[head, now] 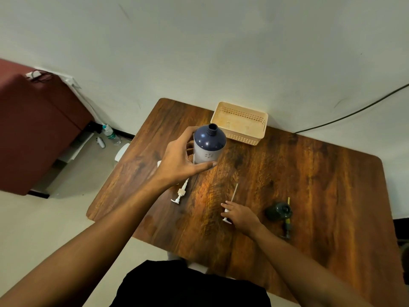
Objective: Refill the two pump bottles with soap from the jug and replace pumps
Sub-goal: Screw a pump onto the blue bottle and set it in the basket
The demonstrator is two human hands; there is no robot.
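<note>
While left hand (179, 160) grips uncapped bottle (208, 145), right hand (240, 214) closes on pump (230, 204).

A worktop (309, 173) of warm brown wood grain, streaked with darker brown and orange. At its far edge sits a pale cream basket (240, 124) with rows of small slot holes patterning its walls. The bottle (209, 144) is dark navy blue at the neck and shoulder, pale grey-white below, with a small dotted mark. Two pumps are white: one (180, 193) near the left edge, another (230, 207) nearer the middle. A second bottle (278, 210), towards the right edge, is dark greenish-black; the pump (287, 218) beside it is dark with a yellow tube. The wall is off-white, the floor pale beige, and a dark red cabinet (33, 129) stands at left.
</note>
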